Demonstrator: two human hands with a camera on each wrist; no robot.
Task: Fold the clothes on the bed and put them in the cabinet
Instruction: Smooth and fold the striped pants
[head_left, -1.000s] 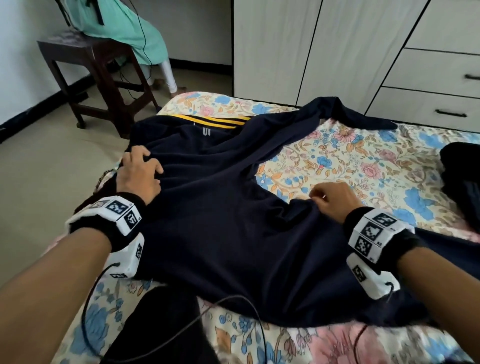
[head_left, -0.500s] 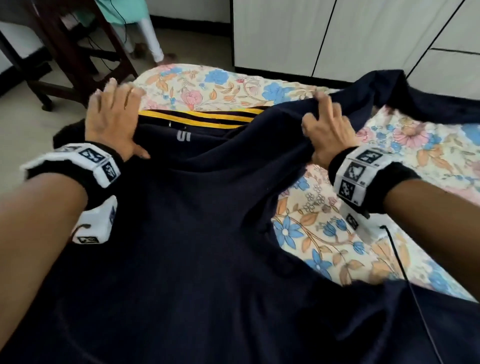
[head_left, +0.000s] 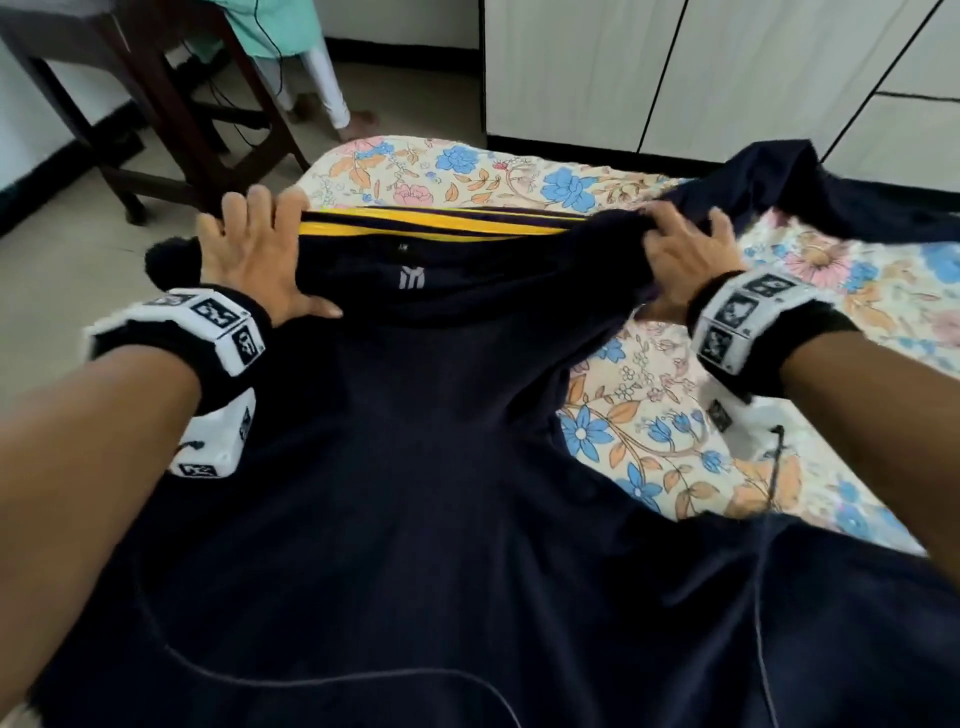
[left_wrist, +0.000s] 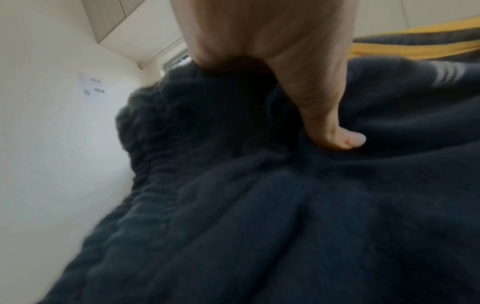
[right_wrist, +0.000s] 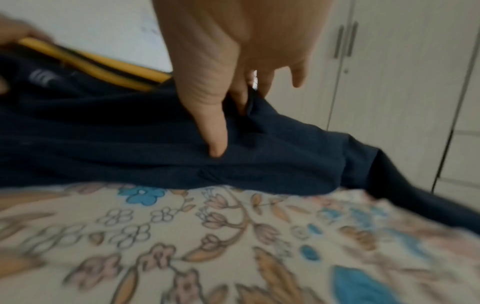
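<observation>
- My left hand (head_left: 260, 260): fingers spread flat, pressing the navy shirt (head_left: 441, 493) beside its yellow-striped collar (head_left: 415, 226).
- My right hand (head_left: 685, 249): clamped on the shirt's shoulder; sleeve (head_left: 831, 202) trails beyond it.
- Progress: I judge folding barely begun; 1 shirt lies spread on the floral bed (head_left: 649, 431), cabinet (head_left: 727, 67) beyond my hands, shut.
- Right wrist view alone shows my thumb (right_wrist: 215, 131) pinching cloth.

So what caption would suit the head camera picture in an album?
Left hand presses the navy shirt flat near its yellow-striped collar while the right hand grips its shoulder.
</observation>
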